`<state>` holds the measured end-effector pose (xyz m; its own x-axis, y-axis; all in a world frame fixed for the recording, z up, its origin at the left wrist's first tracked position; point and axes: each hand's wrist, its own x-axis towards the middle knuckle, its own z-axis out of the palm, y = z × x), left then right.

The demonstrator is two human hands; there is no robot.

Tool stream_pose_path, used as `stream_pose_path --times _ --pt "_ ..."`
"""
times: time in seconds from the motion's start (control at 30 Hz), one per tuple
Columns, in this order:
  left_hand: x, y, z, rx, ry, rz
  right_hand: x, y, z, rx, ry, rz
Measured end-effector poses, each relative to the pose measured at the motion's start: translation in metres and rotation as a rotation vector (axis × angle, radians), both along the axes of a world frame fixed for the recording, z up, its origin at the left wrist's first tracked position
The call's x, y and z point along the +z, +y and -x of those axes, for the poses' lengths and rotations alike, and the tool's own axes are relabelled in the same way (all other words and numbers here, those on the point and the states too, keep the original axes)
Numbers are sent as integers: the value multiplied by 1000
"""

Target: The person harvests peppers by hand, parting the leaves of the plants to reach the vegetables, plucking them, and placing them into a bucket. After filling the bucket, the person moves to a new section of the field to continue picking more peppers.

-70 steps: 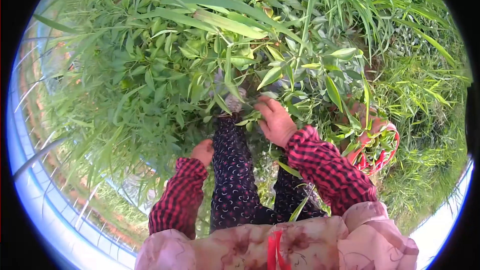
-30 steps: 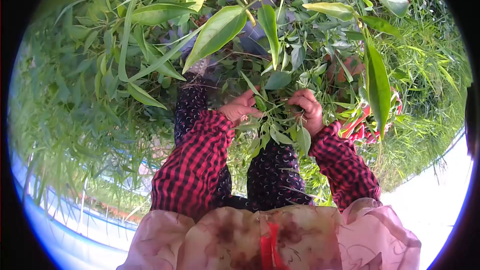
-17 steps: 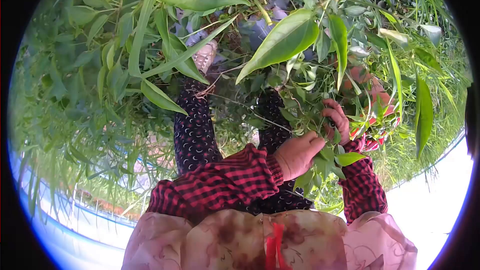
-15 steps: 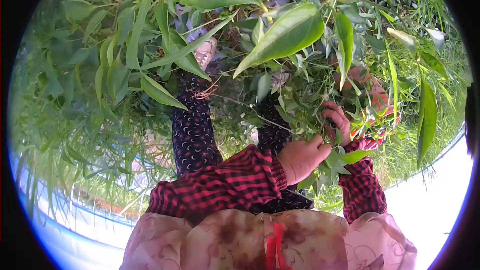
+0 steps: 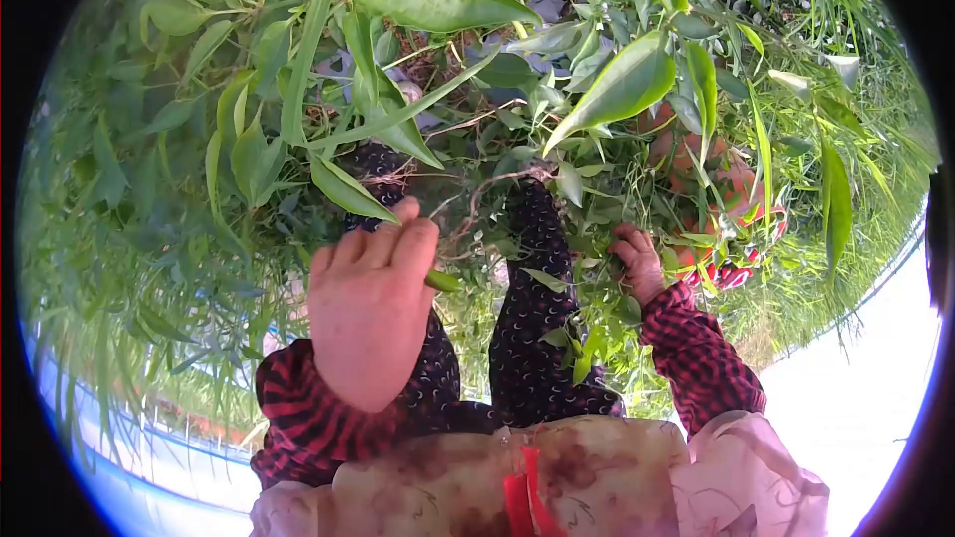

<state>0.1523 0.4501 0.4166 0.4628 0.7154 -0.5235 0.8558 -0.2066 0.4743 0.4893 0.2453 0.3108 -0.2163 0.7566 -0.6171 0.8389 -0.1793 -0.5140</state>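
Observation:
My left hand (image 5: 373, 303) is raised in front of my leg, its back toward me and its fingers close together and bent forward. From its thumb side sticks out the blunt, glossy green end of what looks like a pepper (image 5: 442, 281); the palm and the rest of it are hidden. To the right, my right hand (image 5: 637, 261) is closed among the stems and leaves of a leafy green plant (image 5: 587, 239). Its fingertips are partly hidden by foliage.
Large leaves (image 5: 617, 89) hang close to the camera. Tall grass (image 5: 826, 239) stands at the right. Reddish-orange shapes (image 5: 736, 184) and a red-and-white thing (image 5: 731, 273) show beyond my right hand. My patterned trouser legs (image 5: 532, 288) stand among the plants.
My left hand has left the plant beside my right hand and moved left, with the green pepper now showing at its side. My right hand has shifted slightly left and down among the stems.

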Motion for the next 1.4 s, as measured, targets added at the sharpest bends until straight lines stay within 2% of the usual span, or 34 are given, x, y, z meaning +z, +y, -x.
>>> stream_pose_path --times 0.07,0.1,0.17,0.2,0.27,0.3,0.33,0.37,0.4,0.47,0.5,0.53,0.57,0.6,0.63,0.67,0.7,0.73,0.8,0.83,0.87,0.9,0.93,1.03,1.07,1.1,1.13,1.17,1.2,1.27,1.33,1.4 --pt "16 23 9 28 147 -209 -5 2 20 -11 -12 23" --pt "14 22 10 25 141 -213 -9 2 30 -5 -44 59" --pt "6 17 9 372 -200 -160 -17 3 50 -5 -77 90" --pt "-5 9 -3 442 -342 -92 -22 2 60 31 -132 117" --pt "-38 -11 -29 491 -620 150 -31 2 76 57 -192 136" --pt "-61 -33 -43 598 -743 318 -36 1 83 36 -202 139" --pt "-70 -48 -58 737 -722 589 -41 -2 87 14 -213 143" --pt "-87 -62 -72 799 -726 713 -53 -14 89 -18 -229 -16" --pt "-107 -83 -85 1019 -789 838 -52 -10 88 -25 -236 -20" --pt "-131 -103 -98 1301 -679 1030 -40 11 85 195 -40 82" --pt "-147 -115 -99 1290 -684 1030 -33 16 84 -7 77 93" --pt "-165 -129 -100 1074 -625 758 -14 44 86 -12 72 87" --pt "-175 -135 -100 854 -559 492 13 85 92 -308 136 379" --pt "-179 -132 -102 846 -563 488 26 107 94 -605 203 669" --pt "-182 -129 -103 737 -507 497 16 104 92 -252 87 260" --pt "-186 -125 -105 631 -449 502 21 95 93 -86 -128 -47" --pt "-199 -130 -106 706 -593 643 13 95 92 -110 -140 -59" --pt "-193 -112 -106 749 -761 778 6 100 94 -200 -36 9" --pt "-195 -93 -110 793 -958 652 -9 109 96 -416 209 159" --pt "-188 -76 -103 881 -1013 939 -19 105 97 -548 391 265" --pt "-193 -71 -104 945 -1017 832 -28 101 98 -630 523 346" --pt "-194 -69 -101 845 -924 674 -34 97 98 -623 565 396" --pt "-200 -71 -98 762 -858 569 -31 107 97 -372 411 401" --pt "-217 -83 -92 705 -801 469 -42 99 98 -389 508 484" --pt "-216 -82 -91 824 -897 600 -37 108 101 -396 537 543" --pt "-215 -81 -91 954 -987 724 -29 117 106 -586 726 587" --pt "-207 -74 -91 1038 -1070 838 -30 117 107 -489 670 487" --pt "-197 -66 -90 1128 -1146 950 -27 117 108 -496 686 457" --pt "-200 -67 -87 1124 -1123 1036 -21 117 107 -512 691 446" --pt "-176 -51 -76 1048 -1127 1059 -2 133 114 -501 684 462" --pt "-168 -46 -72 1159 -1180 1137 6 144 118 -403 642 480" --pt "-164 -43 -67 1174 -1231 1242 8 137 125 -461 785 275"
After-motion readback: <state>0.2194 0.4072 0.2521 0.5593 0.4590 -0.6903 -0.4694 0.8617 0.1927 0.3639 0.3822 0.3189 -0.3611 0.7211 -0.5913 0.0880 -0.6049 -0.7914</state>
